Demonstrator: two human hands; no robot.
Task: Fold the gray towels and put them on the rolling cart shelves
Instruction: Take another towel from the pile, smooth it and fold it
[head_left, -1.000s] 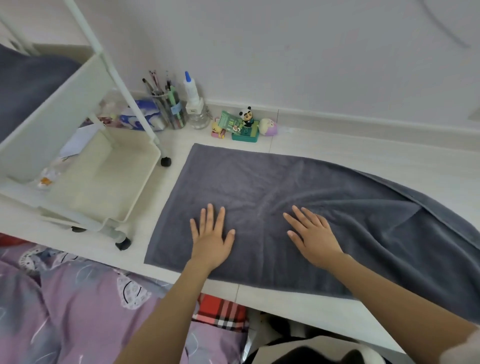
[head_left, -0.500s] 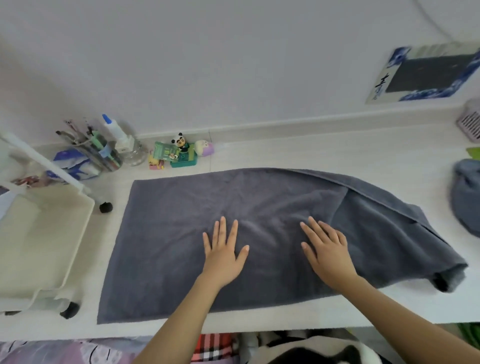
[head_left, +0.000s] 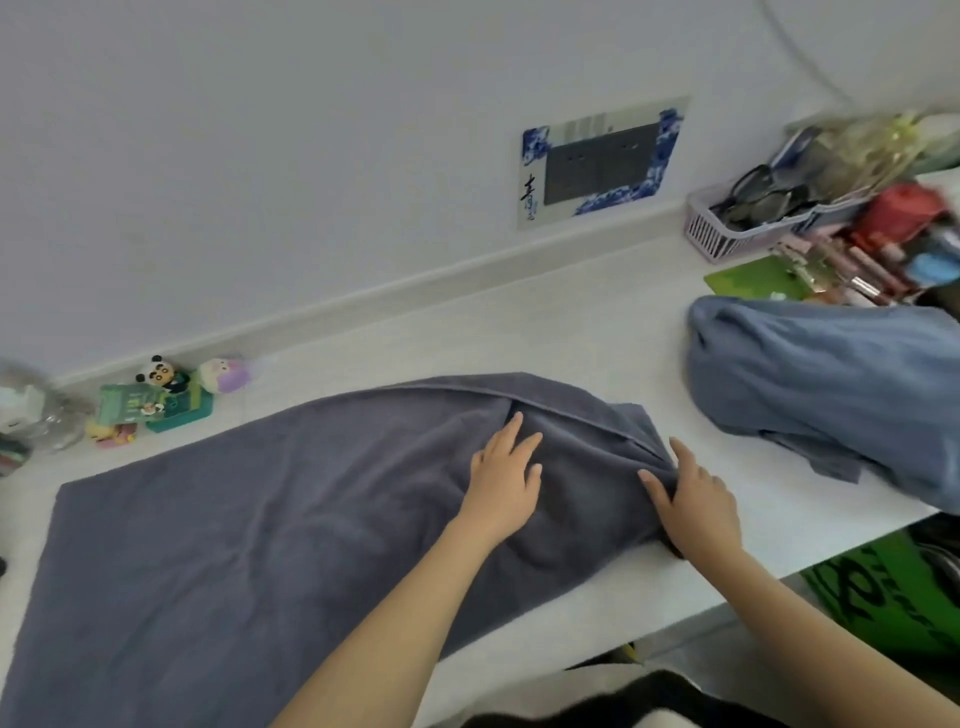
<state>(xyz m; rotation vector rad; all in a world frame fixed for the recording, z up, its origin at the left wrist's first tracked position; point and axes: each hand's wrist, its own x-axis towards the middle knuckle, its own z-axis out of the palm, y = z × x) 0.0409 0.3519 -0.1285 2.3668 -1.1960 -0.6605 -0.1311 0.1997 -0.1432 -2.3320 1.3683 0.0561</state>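
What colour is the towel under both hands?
Dark gray towel, plain, seen in the head view.

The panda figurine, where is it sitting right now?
In the head view, the panda figurine stands at the far left of the counter against the wall ledge, atop a green box, beside a purple-and-white toy and just beyond the gray towel's far edge.

Against the wall at left: panda figurine (head_left: 156, 370), green box (head_left: 179, 408), purple-and-white toy (head_left: 224, 374). On the wall: blue-and-white bordered plate (head_left: 597, 161) around a dark panel. At far right: pale slatted basket (head_left: 722, 239) with dark items, green card (head_left: 748, 279), blurred tubes, crumpled blue cloth (head_left: 831, 374) on white counter (head_left: 519, 332).
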